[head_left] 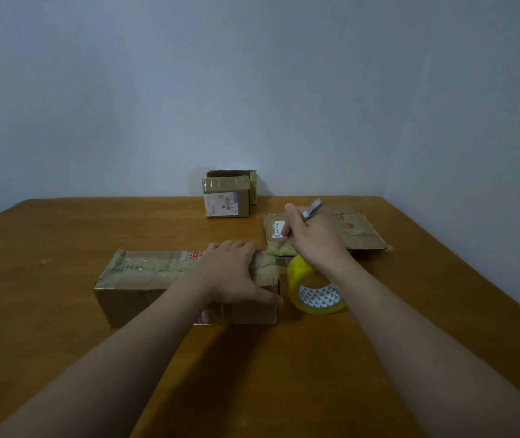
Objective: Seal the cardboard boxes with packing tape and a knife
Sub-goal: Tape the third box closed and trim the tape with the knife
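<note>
1. The box [145,279] being sealed lies near centre on the table [62,235], its long axis running left to right. Glossy tape already runs along its top seam.
2. The left hand [236,273] clamps the box's right end, with the fingers curled over the far top edge and the thumb down on the near face.
3. The right hand [315,241] hovers just right of that end and a little farther off. It is closed around the knife [312,210], whose grey handle sticks up and away. The blade end is hidden under the fingers, so I cannot tell where it points.
4. The tape roll [296,286] stands tilted on the table just beside the box's right end, right under the right wrist. A short strip seems to bridge the roll and the box, though it is hard to make out.
5. The cut, as I judge it, belongs in that narrow gap between the box end and the roll. The gap lies near and left of the knife hand, so the blade has to come down and toward the person. The right hand is the nearer one.
6. The left thumb and fingertips sit close to that gap, which puts them at risk from the blade.
7. A flat box [359,232] lies far right, under and beyond the right hand. A small box [227,200] stands far centre against the wall, well apart. Neither blocks the cut.
</note>
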